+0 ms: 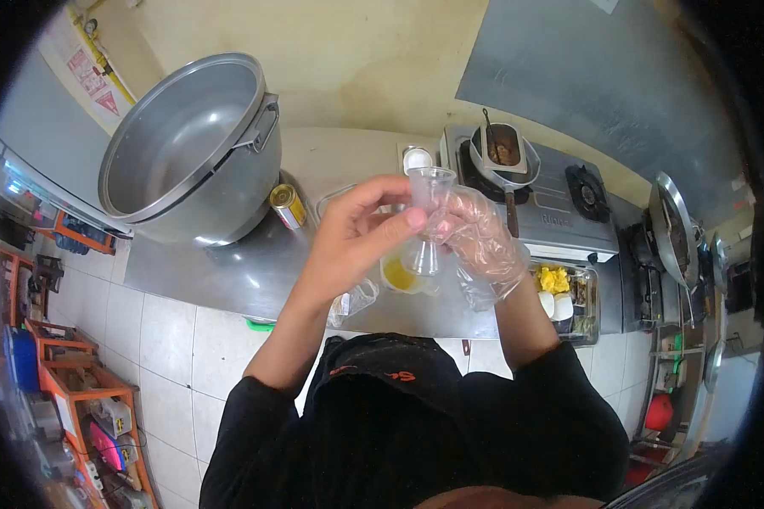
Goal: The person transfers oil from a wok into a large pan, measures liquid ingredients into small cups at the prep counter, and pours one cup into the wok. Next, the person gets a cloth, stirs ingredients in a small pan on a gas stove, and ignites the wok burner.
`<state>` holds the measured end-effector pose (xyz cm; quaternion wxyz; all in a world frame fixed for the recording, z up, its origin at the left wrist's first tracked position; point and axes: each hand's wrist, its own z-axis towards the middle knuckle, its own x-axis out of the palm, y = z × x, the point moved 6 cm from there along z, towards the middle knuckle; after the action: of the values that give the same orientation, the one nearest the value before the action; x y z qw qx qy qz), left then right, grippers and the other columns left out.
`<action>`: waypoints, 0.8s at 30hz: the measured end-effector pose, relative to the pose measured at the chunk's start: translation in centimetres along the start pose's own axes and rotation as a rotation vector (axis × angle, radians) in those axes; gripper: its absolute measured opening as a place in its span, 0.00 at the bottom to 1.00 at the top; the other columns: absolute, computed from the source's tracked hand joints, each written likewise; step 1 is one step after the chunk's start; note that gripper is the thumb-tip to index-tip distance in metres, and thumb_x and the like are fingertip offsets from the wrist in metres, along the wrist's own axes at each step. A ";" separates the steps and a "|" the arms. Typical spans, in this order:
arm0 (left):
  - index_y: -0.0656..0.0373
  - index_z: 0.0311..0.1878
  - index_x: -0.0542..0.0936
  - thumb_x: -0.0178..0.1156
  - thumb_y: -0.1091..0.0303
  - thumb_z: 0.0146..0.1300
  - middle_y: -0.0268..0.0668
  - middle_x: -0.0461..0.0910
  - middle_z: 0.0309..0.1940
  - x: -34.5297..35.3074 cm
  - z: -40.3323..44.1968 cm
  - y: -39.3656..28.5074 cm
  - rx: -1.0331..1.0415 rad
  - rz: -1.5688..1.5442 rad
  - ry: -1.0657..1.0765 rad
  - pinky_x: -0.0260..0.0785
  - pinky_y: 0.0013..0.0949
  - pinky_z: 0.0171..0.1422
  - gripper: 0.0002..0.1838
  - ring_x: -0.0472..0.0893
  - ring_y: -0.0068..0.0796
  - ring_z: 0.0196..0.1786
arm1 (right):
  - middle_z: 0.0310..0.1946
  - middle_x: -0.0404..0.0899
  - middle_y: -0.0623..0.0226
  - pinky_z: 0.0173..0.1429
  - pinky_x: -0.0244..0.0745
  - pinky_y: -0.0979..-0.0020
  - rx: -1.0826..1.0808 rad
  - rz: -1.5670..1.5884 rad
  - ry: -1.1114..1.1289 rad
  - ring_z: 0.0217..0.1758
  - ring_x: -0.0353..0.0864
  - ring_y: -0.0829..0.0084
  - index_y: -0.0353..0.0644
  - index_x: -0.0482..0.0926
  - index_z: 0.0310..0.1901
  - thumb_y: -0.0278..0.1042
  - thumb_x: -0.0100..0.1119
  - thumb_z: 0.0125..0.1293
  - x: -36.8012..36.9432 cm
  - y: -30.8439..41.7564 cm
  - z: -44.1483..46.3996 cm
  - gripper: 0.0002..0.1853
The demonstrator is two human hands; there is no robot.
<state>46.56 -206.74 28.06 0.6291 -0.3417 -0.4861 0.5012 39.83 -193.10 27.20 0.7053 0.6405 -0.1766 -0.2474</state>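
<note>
Left hand [361, 227], bare, pinches a clear jigger [430, 193] between thumb and fingers; right hand [486, 244], in a clear plastic glove, holds its right side. Jigger is raised over the near counter [233, 276], with a cup of yellow liquid [398, 276] below. Big pot [195, 140] and can [289, 207] left; stove [556, 222] far right; tray [592, 307] with yellow food [553, 279] nearer on the right.
</note>
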 end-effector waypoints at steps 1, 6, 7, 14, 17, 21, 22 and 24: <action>0.65 0.53 0.79 0.64 0.72 0.65 0.36 0.80 0.48 0.1 0.0 -0.1 0.019 -0.029 0.014 0.71 0.32 0.57 0.14 0.78 0.25 0.53 | 0.43 0.79 0.66 0.46 0.74 0.71 -0.021 -0.101 -0.027 0.42 0.76 0.78 0.38 0.78 0.56 0.38 0.60 0.69 0.3 0.5 -0.1 0.18; 0.65 0.51 0.79 0.65 0.73 0.64 0.35 0.80 0.47 0.3 -0.6 -1.4 0.075 0.001 -0.052 0.72 0.33 0.57 0.14 0.79 0.24 0.51 | 0.42 0.79 0.64 0.49 0.74 0.70 -0.086 -0.215 -0.101 0.42 0.77 0.75 0.38 0.80 0.53 0.39 0.62 0.67 0.5 0.3 -1.1 0.17; 0.65 0.51 0.79 0.65 0.73 0.64 0.35 0.80 0.46 0.0 -0.7 -1.7 0.073 -0.006 -0.075 0.72 0.32 0.56 0.14 0.79 0.24 0.50 | 0.43 0.79 0.63 0.50 0.75 0.69 -0.048 -0.182 -0.175 0.44 0.78 0.73 0.38 0.80 0.53 0.40 0.63 0.66 -0.3 -1.0 -1.5 0.18; 0.68 0.51 0.79 0.65 0.74 0.63 0.39 0.81 0.46 -1.7 -1.4 -4.3 0.116 0.001 -0.151 0.74 0.28 0.52 0.14 0.80 0.23 0.46 | 0.49 0.79 0.53 0.61 0.73 0.58 0.052 -0.836 -0.485 0.52 0.79 0.56 0.41 0.73 0.59 0.46 0.73 0.56 -3.0 -22.6 -8.2 0.32; 0.68 0.51 0.79 0.65 0.74 0.63 0.39 0.82 0.44 -1.8 -1.4 -4.6 0.098 -0.037 -0.146 0.75 0.28 0.52 0.15 0.81 0.22 0.46 | 0.49 0.75 0.51 0.59 0.71 0.58 0.116 -0.865 -0.475 0.53 0.75 0.55 0.36 0.69 0.59 0.52 0.77 0.50 -2.3 -26.5 -10.2 0.41; 0.68 0.51 0.79 0.66 0.73 0.63 0.38 0.83 0.43 -1.1 -1.3 -5.1 0.080 -0.035 -0.168 0.75 0.27 0.51 0.15 0.81 0.21 0.45 | 0.48 0.77 0.55 0.57 0.71 0.58 0.188 -0.782 -0.404 0.52 0.77 0.59 0.36 0.75 0.50 0.46 0.69 0.60 -1.7 -32.2 -11.6 0.25; 0.68 0.51 0.79 0.66 0.73 0.63 0.38 0.83 0.42 -0.9 -1.3 -5.2 0.076 -0.037 -0.164 0.74 0.27 0.51 0.15 0.81 0.21 0.44 | 0.47 0.79 0.57 0.56 0.71 0.58 0.124 -0.896 -0.389 0.50 0.78 0.60 0.36 0.77 0.46 0.43 0.65 0.64 -1.3 -32.3 -11.5 0.19; 0.68 0.51 0.79 0.66 0.73 0.63 0.37 0.83 0.42 -0.6 -1.3 -5.3 0.073 -0.045 -0.162 0.74 0.26 0.51 0.15 0.81 0.20 0.44 | 0.43 0.79 0.60 0.54 0.72 0.59 0.114 -0.749 -0.503 0.46 0.78 0.63 0.37 0.77 0.43 0.40 0.61 0.66 -1.9 -33.2 -11.7 0.14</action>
<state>49.39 -208.61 32.40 0.6106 -0.2660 -0.5244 0.5305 40.84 -184.33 -6.95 0.4659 0.6181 -0.1121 -0.6231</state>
